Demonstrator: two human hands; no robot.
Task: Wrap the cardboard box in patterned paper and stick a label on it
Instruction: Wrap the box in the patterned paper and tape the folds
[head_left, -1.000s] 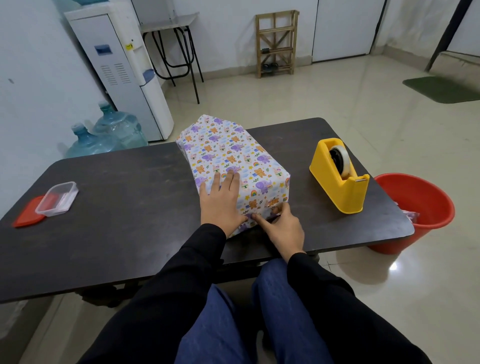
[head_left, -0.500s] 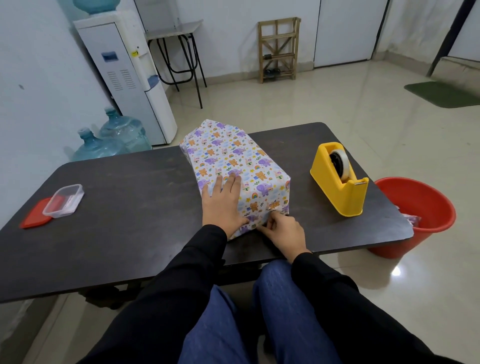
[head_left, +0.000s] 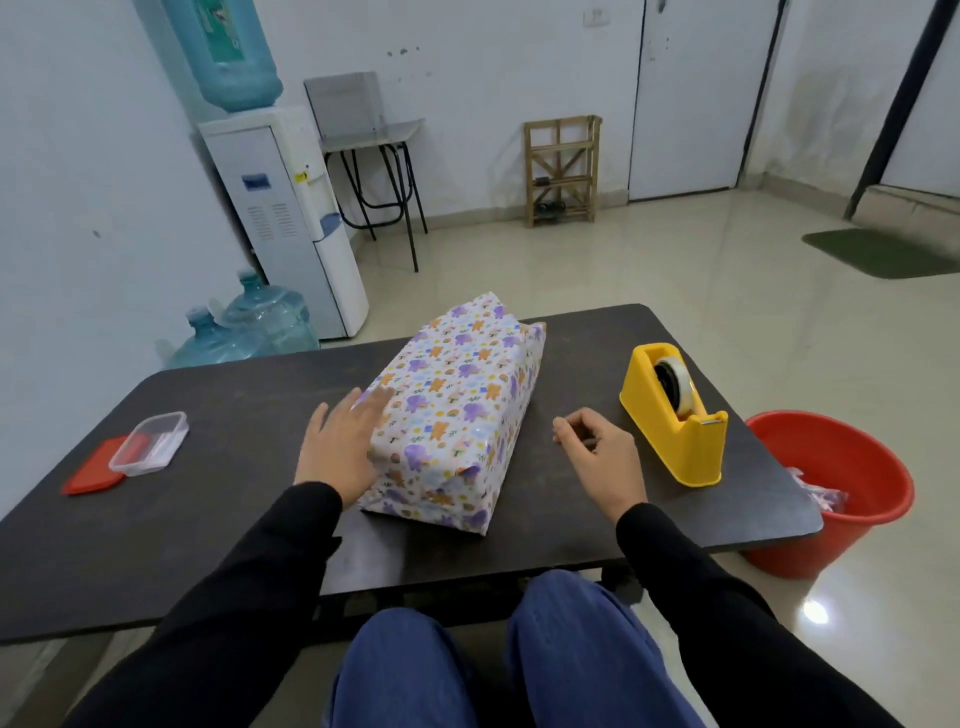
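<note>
The box (head_left: 457, 415) wears white paper (head_left: 483, 364) printed with small purple, orange, blue and yellow cartoon animals. The surface (head_left: 234, 467) is dark brown, nearly black, faintly mottled. The tape dispenser (head_left: 693, 452) is bright yellow, its roll (head_left: 683, 385) pale around a black core. The bucket (head_left: 857, 519) is red. The small container (head_left: 150, 441) is clear, its lid (head_left: 85, 477) red. The sleeves (head_left: 249, 571) are black, the trousers (head_left: 571, 649) dark blue. The water cooler (head_left: 291, 223) is white, its bottle (head_left: 228, 52) blue-green. The mat (head_left: 878, 252) is dark green, the floor (head_left: 623, 270) glossy cream.

Our left hand (head_left: 340, 449) presses flat against the wrapped box (head_left: 457, 410) on the dark table (head_left: 208, 519), while our right hand (head_left: 597, 452) hovers curled beside the yellow tape dispenser (head_left: 675, 415).
</note>
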